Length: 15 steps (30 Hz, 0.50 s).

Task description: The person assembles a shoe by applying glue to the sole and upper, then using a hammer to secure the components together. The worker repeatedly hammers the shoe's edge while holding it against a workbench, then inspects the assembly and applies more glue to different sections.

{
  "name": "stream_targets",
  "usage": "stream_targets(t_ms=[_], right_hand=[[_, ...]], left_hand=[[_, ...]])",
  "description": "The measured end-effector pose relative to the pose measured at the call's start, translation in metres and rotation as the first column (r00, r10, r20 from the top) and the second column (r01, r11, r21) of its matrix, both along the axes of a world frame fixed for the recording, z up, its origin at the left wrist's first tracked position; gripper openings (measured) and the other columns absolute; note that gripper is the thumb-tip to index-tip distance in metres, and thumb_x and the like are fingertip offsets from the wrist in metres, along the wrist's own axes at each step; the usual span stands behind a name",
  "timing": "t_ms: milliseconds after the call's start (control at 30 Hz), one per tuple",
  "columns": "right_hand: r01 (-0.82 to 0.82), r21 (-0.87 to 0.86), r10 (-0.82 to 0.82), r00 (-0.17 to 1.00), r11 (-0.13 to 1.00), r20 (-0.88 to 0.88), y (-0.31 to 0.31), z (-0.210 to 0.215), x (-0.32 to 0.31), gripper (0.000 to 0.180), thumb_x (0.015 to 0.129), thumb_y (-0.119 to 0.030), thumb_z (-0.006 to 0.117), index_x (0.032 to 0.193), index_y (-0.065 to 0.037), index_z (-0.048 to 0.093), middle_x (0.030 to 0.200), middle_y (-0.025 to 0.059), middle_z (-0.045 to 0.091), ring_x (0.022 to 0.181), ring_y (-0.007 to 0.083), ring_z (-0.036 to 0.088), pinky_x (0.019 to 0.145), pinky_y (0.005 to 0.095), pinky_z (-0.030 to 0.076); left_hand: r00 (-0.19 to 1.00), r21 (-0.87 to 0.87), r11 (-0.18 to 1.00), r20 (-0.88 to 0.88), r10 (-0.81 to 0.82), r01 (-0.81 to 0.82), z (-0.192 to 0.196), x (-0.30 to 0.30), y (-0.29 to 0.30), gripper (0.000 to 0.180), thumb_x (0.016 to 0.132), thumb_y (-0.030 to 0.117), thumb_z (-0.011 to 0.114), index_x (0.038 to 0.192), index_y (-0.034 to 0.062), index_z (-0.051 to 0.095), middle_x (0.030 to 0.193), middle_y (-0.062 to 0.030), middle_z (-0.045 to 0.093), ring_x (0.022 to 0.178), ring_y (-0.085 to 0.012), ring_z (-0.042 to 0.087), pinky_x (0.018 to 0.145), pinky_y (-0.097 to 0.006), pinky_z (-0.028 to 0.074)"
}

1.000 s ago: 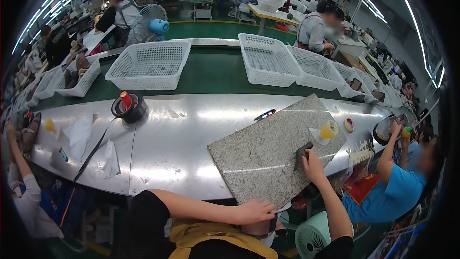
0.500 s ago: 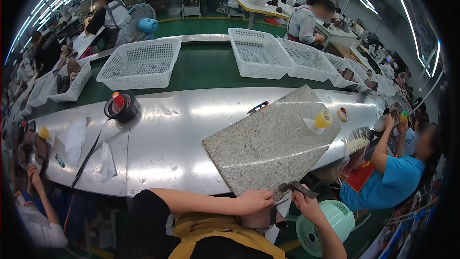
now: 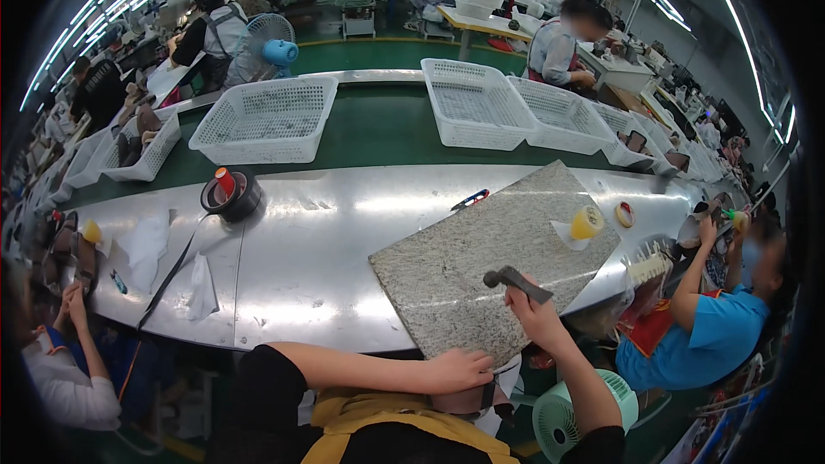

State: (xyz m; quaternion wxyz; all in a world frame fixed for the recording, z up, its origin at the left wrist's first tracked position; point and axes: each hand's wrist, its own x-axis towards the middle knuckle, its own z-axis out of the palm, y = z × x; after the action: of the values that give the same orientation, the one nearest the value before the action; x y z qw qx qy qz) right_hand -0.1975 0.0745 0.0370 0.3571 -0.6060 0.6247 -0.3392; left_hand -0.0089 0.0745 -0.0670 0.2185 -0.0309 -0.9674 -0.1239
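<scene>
My right hand [image 3: 534,316] is wrapped round a hammer [image 3: 519,283], which it holds up over the near part of a speckled stone slab [image 3: 481,249]. At the slab's near edge my left hand [image 3: 464,370] bears down with bent fingers on a pinkish-brown piece [image 3: 458,402] with a dark strap [image 3: 488,395]. This piece lies just above my lap, and the hand covers much of it, so its kind is unclear. White sheet material [image 3: 509,373] shows beside it. The hammer is apart from the piece.
A yellow bottle [image 3: 587,222] and snips [image 3: 470,199] lie on or by the slab. Left on the metal table [image 3: 301,266] is a black tape roll [image 3: 232,198]. White baskets [image 3: 258,153] stand beyond. A green fan [image 3: 557,424] is below right; co-workers [image 3: 705,335] sit on both sides.
My right hand has lifted the hammer up and away from the slab's near edge. My left hand stays on the pinkish-brown piece. The whole view has shifted slightly.
</scene>
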Motion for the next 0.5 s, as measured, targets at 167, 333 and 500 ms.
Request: stream_targets(t_ms=[167,333,500], right_hand=[[-0.061,-0.014,0.062,0.996,0.998,0.057,-0.042,0.015,0.025,0.025,0.100,-0.024,0.044,0.087,-0.003,0.048,0.068,0.0025,0.047,0.059,0.0116,0.043,0.055,0.0284,0.037],[-0.114,-0.143,0.117,0.993,0.983,0.012,-0.048,0.012,0.036,0.028,0.100,-0.026,0.043,0.084,-0.004,0.048,0.065,0.0023,0.046,0.055,0.0102,0.041,0.053,0.0282,0.035],[-0.041,-0.112,0.055,0.991,0.993,0.126,-0.056,0.016,0.042,0.037,0.099,-0.027,0.044,0.074,-0.002,0.052,0.055,-0.0020,0.041,0.050,0.0061,0.037,0.048,0.0250,0.031]], left_hand=[[0.999,0.012,1.000,0.043,-0.009,0.008,-0.006,-0.004,-0.002,0.030,0.077,0.017,0.054,0.104,0.0047,0.056,0.092,-0.0085,0.048,0.081,-0.0209,0.055,0.058,-0.030,0.050],[1.000,-0.014,1.000,-0.002,-0.020,0.020,-0.004,-0.003,-0.002,0.029,0.077,0.017,0.053,0.103,0.0047,0.056,0.092,-0.0093,0.047,0.082,-0.0221,0.054,0.057,-0.031,0.049],[1.000,0.017,1.000,0.005,-0.022,0.022,-0.006,-0.003,-0.002,0.030,0.077,0.017,0.053,0.104,0.0048,0.056,0.093,-0.0099,0.047,0.083,-0.0229,0.054,0.057,-0.032,0.049]])
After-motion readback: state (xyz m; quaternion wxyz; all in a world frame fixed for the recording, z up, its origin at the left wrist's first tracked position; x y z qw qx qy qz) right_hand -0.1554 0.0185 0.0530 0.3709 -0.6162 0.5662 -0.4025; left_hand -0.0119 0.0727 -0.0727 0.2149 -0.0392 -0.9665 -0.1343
